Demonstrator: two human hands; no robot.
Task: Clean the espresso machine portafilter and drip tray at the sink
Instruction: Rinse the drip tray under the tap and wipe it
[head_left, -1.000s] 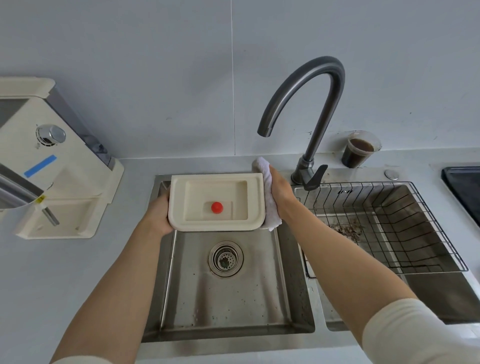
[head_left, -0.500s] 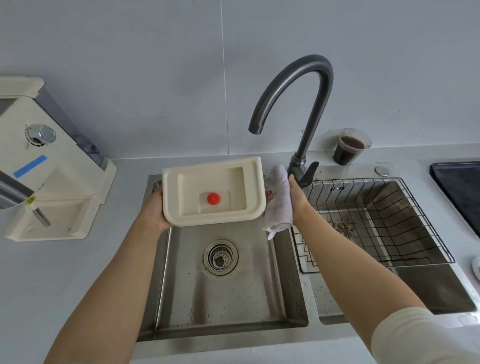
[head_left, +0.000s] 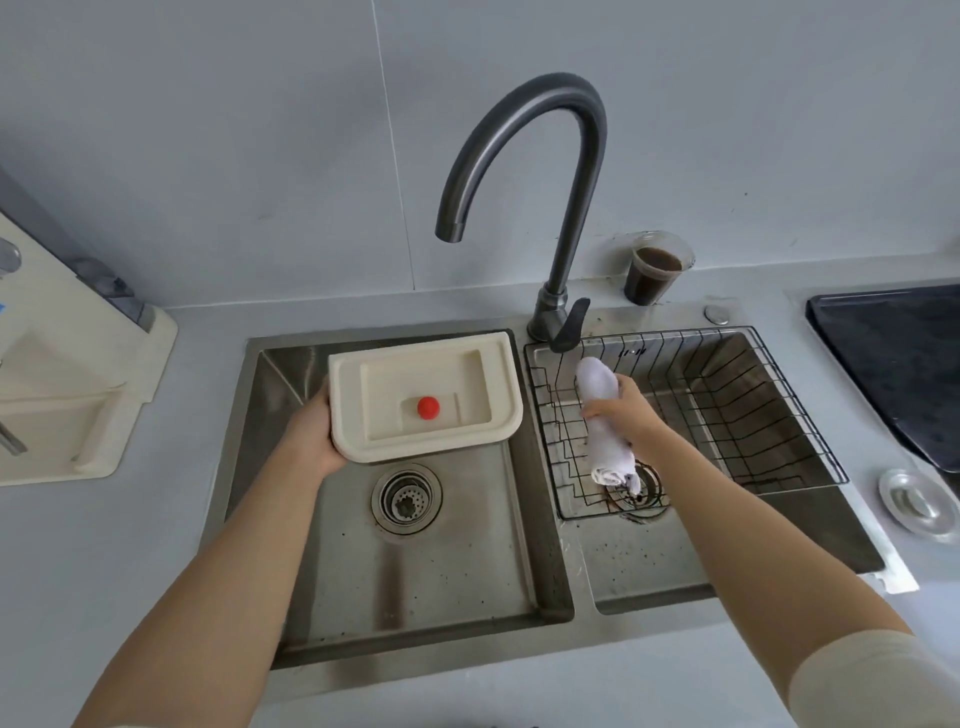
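A cream drip tray (head_left: 423, 397) with a red float button (head_left: 428, 407) hangs over the back of the left sink basin (head_left: 415, 587). My left hand (head_left: 314, 441) grips it by its left edge. My right hand (head_left: 628, 413) is closed around a rolled white cloth (head_left: 605, 423), held over the wire basket (head_left: 727, 410) in the right basin. Cloth and tray are apart. No portafilter shows. The faucet (head_left: 550, 208) stands between the basins with no water running.
The cream espresso machine (head_left: 67, 374) sits on the counter at the left. A plastic cup of dark liquid (head_left: 652, 270) stands behind the right basin. A black cooktop (head_left: 893, 358) and a metal sink plug (head_left: 917, 504) lie at the right. The left drain strainer (head_left: 406, 499) is uncovered.
My right hand has taken the cloth off the tray's right edge and moved it right, over the wire basket. The tray stays in my left hand, now a little lower.
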